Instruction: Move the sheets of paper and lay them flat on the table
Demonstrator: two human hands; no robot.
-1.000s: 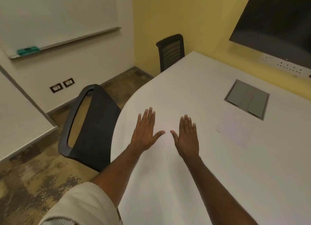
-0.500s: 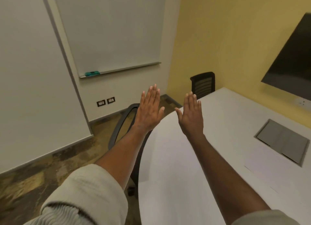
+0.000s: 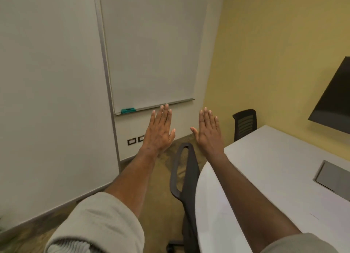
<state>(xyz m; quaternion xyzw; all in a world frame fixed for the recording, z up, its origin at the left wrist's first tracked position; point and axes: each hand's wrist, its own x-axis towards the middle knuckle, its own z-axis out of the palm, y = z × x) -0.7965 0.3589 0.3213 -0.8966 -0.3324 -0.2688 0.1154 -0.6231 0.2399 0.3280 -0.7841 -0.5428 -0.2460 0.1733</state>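
Note:
Both my hands are raised in the air with flat palms facing away and fingers together. My left hand [image 3: 160,128] hangs in front of the wall below the whiteboard. My right hand [image 3: 208,128] is beside it, left of the white table [image 3: 265,167]. Neither hand holds anything. A white sheet of paper [image 3: 325,213] lies flat on the table at the right, faint against the top, just below the grey floor-box lid [image 3: 333,177].
A dark office chair [image 3: 186,177] stands at the table's rounded left edge; a second chair [image 3: 245,123] is at the far end. A whiteboard [image 3: 151,50] with a teal eraser [image 3: 128,110] is ahead, a dark screen [image 3: 335,99] on the yellow wall.
My hands have lifted off the table and risen in front of the wall. The view has swung up and to the left, so the table now sits at the right.

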